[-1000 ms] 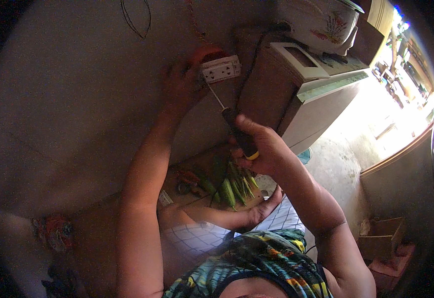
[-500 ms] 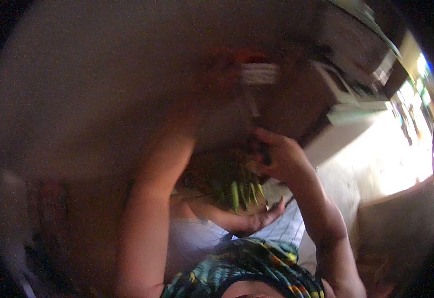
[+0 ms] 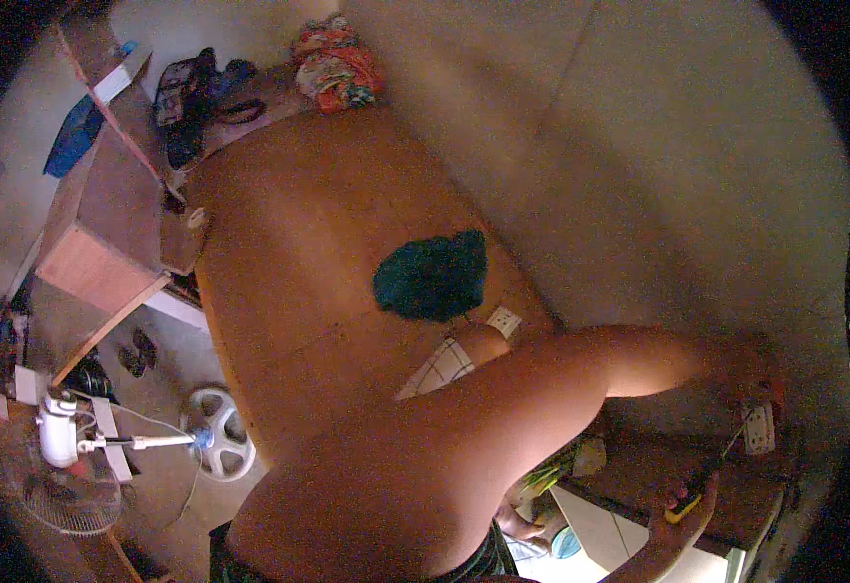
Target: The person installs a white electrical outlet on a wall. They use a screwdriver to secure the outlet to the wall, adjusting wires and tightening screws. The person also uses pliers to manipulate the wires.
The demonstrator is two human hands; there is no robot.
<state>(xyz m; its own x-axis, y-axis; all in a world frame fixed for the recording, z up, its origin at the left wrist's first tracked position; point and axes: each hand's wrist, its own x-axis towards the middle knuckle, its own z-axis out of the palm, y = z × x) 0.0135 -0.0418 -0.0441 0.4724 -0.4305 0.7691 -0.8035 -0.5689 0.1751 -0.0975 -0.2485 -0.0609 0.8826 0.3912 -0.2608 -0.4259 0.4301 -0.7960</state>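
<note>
On the right, my left arm stretches across to a white power strip [image 3: 759,428] with a red part at its upper end. My left hand [image 3: 750,361], dim and grainy, is closed at that red end; its separate fingers are hard to make out. My right hand [image 3: 682,513] is wrapped round the yellow-and-black handle of a screwdriver [image 3: 733,444]. The thin shaft points up toward the strip, its tip at or close to the strip's edge; contact cannot be told.
A brown wooden surface [image 3: 298,223] carries a dark green cloth [image 3: 433,276] and another white socket piece [image 3: 504,323]. Bundled patterned cloth [image 3: 335,68] lies at the far end. A white fan [image 3: 60,437] and wooden cabinet [image 3: 104,243] stand left. Green stalks [image 3: 546,474] show below my arm.
The view has swung to the left, so my hands now appear at the far right. The wooden surface and the fan have come into view. My hands keep the strip and screwdriver together.
</note>
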